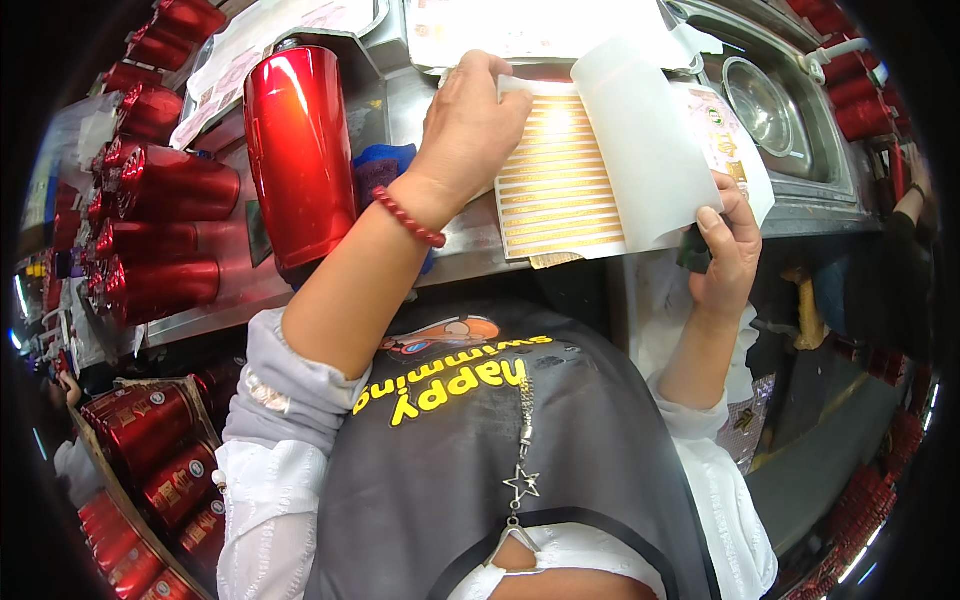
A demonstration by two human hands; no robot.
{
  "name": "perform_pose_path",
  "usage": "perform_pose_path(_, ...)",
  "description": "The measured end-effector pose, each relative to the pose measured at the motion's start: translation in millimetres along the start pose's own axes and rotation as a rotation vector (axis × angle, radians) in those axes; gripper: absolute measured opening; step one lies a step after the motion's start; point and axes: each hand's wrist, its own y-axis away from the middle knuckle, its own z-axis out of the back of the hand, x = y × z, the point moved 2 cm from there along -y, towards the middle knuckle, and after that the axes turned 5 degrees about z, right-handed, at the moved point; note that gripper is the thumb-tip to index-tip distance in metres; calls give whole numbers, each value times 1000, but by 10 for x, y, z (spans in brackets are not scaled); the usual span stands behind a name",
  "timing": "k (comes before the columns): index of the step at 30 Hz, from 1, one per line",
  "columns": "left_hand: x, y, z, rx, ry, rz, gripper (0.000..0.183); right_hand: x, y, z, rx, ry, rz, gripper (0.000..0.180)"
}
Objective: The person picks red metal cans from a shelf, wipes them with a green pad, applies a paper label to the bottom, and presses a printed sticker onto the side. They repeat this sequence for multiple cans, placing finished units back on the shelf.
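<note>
My left hand [480, 112], with a red bead bracelet at the wrist, holds the upper left corner of a sheet of gold strips [562, 172] between thumb and fingers. The sheet lies over the metal counter's front edge. My right hand [727, 247] pinches the lower right corner of a translucent white backing sheet [652, 150], which curls up and away from the gold strips. A glossy red container [300, 150] lies on the counter left of my left hand, beside a blue and purple cloth [382, 161].
Several red containers [176, 184] stand at the left. Printed sheets lie on a tray [281, 37] and a white sheet [525, 30] at the back. At the right is a metal sink [814, 150] with a bowl [757, 105]. A box of red containers [150, 442] is at lower left.
</note>
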Motion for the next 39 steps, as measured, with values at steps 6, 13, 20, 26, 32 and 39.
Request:
perform_pose_path(6,-21,-86,50,-34,-130,-52,24,-4,15,12,69,11,-17,1)
perform_pose_path(13,-101,-83,119,-94,-419,-135,26,101,13,-143,152,149,132,1)
perform_pose_path(20,-178,-95,249,-178,-552,-317,18,160,86,58,43,19,183,8)
perform_pose_path(26,-514,-63,820,-271,-610,-508,17,413,-92,-180,273,345,301,22)
perform_pose_path(32,-1015,222,1377,-206,-580,-685,15,702,-880,-1196,467,500,669,35)
perform_pose_path(39,-871,213,1659,-48,-344,-564,17,496,-1231,-1752,746,-178,74,20)
